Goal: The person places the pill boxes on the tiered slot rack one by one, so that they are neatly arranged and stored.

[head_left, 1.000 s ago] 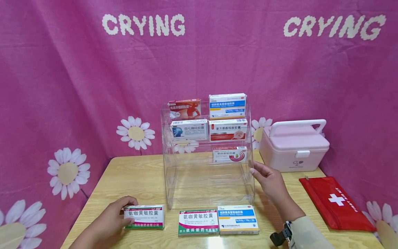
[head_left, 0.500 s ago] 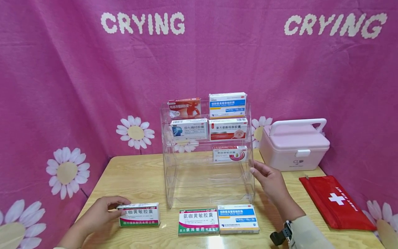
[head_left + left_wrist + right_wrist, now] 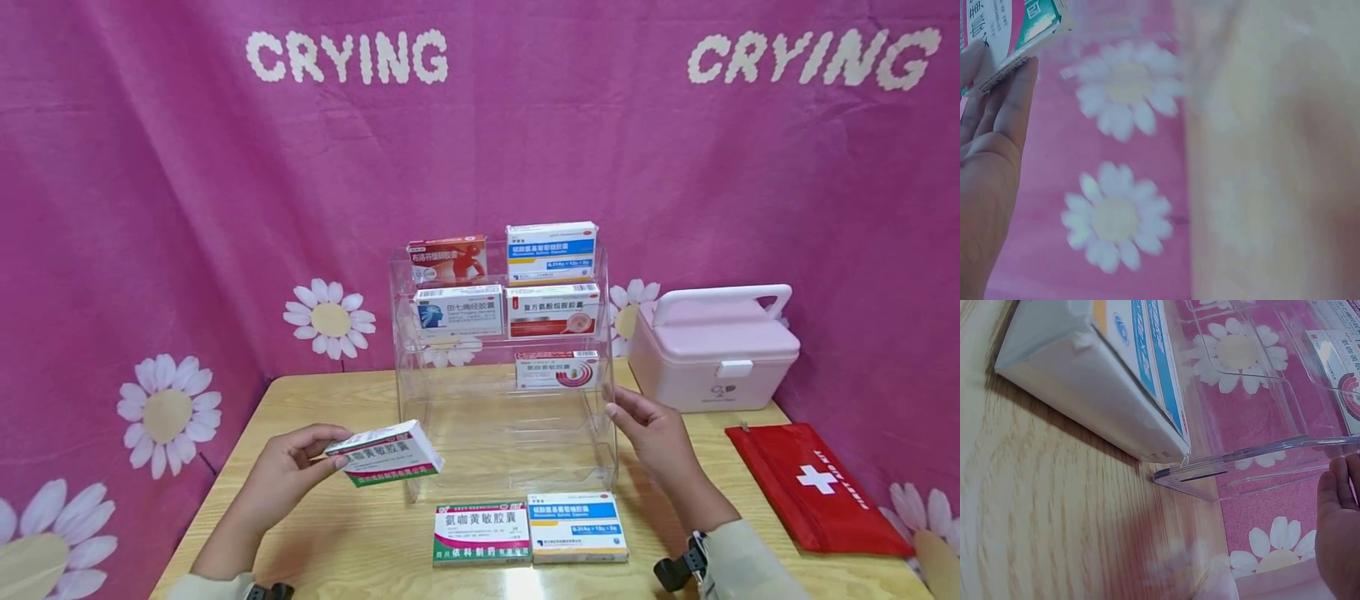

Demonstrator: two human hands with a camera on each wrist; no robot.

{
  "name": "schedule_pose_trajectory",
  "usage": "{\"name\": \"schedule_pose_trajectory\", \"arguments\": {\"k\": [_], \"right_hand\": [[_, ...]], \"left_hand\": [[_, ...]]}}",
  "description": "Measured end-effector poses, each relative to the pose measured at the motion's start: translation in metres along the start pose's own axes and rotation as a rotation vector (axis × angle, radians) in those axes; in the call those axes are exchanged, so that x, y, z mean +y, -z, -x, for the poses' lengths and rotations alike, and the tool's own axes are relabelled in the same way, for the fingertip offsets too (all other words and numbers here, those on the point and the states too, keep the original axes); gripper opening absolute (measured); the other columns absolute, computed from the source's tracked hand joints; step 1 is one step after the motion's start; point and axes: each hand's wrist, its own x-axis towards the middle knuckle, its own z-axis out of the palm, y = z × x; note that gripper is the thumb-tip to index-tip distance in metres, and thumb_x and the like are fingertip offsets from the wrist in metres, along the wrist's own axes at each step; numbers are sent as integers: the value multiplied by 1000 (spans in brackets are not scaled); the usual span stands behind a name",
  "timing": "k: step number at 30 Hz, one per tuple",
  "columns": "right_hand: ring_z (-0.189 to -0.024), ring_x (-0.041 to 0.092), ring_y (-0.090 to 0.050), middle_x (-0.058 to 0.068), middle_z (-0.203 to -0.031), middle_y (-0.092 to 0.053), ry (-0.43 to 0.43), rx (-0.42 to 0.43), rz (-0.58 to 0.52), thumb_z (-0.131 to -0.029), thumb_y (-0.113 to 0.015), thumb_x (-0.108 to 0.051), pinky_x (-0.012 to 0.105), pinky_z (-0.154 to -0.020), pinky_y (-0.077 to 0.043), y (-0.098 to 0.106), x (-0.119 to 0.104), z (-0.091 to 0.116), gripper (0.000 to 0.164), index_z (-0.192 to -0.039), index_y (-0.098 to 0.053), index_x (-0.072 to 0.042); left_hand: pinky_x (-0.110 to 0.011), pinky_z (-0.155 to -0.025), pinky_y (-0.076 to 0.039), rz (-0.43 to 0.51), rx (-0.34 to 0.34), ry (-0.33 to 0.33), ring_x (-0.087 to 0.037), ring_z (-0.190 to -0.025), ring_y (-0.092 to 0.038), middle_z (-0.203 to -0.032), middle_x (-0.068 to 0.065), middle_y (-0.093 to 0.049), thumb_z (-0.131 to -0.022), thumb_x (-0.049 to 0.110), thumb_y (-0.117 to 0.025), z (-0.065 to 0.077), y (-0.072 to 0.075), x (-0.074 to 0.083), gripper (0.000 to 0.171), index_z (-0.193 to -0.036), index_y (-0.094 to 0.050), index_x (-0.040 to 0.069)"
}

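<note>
My left hand (image 3: 296,467) grips one end of a white, green and magenta medicine box (image 3: 390,457), thumb in front and fingers behind. The box is lifted over the table and tilted, its right end higher, close to the left front corner of a clear acrylic display rack (image 3: 465,454). In the left wrist view the fingers (image 3: 1013,109) lie under the box (image 3: 1035,34). On the rack's right side, my right hand (image 3: 656,437) holds the edge of the side panel with thumb and fingers. In the right wrist view its fingertips (image 3: 1335,481) meet that panel.
Two medicine boxes stand before the rack: a green-and-magenta one (image 3: 482,533) and a blue-and-white one (image 3: 577,529). Several boxes fill the upper tiers, including a red one (image 3: 447,260). A pink case (image 3: 712,354) and red first aid pouch (image 3: 817,492) lie right. A pink curtain (image 3: 480,150) hangs behind.
My left hand first slid the medicine box a little left along the table, then raised it up and rightward toward the rack, tilting it. The right hand stays at the rack's side.
</note>
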Motion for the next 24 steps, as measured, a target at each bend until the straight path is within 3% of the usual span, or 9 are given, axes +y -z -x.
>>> {"name": "schedule_pose_trajectory", "arguments": {"k": [4, 8, 10, 13, 16, 21, 24], "right_hand": [[-140, 13, -61, 9, -160, -60, -14, -2, 11, -110, -67, -37, 7, -99, -52, 0, 0, 0, 54, -158, -59, -13], [-147, 26, -56, 8, -161, -59, -19, -3, 18, -110, -66, -39, 6, -99, -51, 2, 1, 1, 55, -158, -58, -13], [-145, 24, -58, 9, -161, -60, -16, 2, 22, -110, -66, -39, 6, -99, -51, 2, 1, 1, 55, -158, -58, -13], [-135, 9, -62, 10, -160, -61, -10, 5, 22, -110, -67, -39, 6, -98, -51, 2, 0, 0, 55, -157, -59, -12], [-129, 0, -63, 10, -159, -61, -14, 4, 14, -110, -67, -36, 6, -98, -51, 1, 0, 0, 53, -157, -59, -12], [-144, 20, -59, 8, -161, -59, -29, 0, 7, -110, -67, -36, 7, -99, -51, 0, 0, -1, 54, -158, -59, -13], [-145, 21, -57, 8, -162, -58, -19, -2, 3, -110, -67, -37, 7, -100, -51, -1, 0, -1, 54, -158, -58, -13]], "left_hand": [[-23, -81, -66, -27, 60, -39, -4, -98, -76, -116, 3, -81, -100, -3, -74, -25, -19, 19, 29, -129, -71, -5], [-22, -86, -65, -86, 129, -32, -5, -102, -74, -124, -12, -79, -100, 2, -77, -54, -34, 40, 30, -130, -75, 3], [-21, -91, -64, -105, 151, -38, -8, -107, -74, -126, -15, -78, -100, 1, -77, -69, -39, 50, 30, -129, -76, 5], [-20, -92, -63, -146, 192, -57, -16, -108, -74, -125, -14, -76, -99, 1, -78, -90, -46, 64, 29, -127, -78, 8], [-20, -89, -63, -248, 232, -113, -21, -107, -74, -125, -12, -76, -98, 0, -79, -108, -50, 73, 29, -125, -80, 10], [-38, -94, -67, -479, 205, -267, -26, -111, -76, -127, -10, -77, -97, -1, -80, -126, -57, 75, 31, -126, -79, 11], [-47, -103, -64, -571, 167, -315, -30, -121, -75, -130, -11, -76, -99, 0, -78, -130, -61, 74, 31, -128, -78, 10]]}}
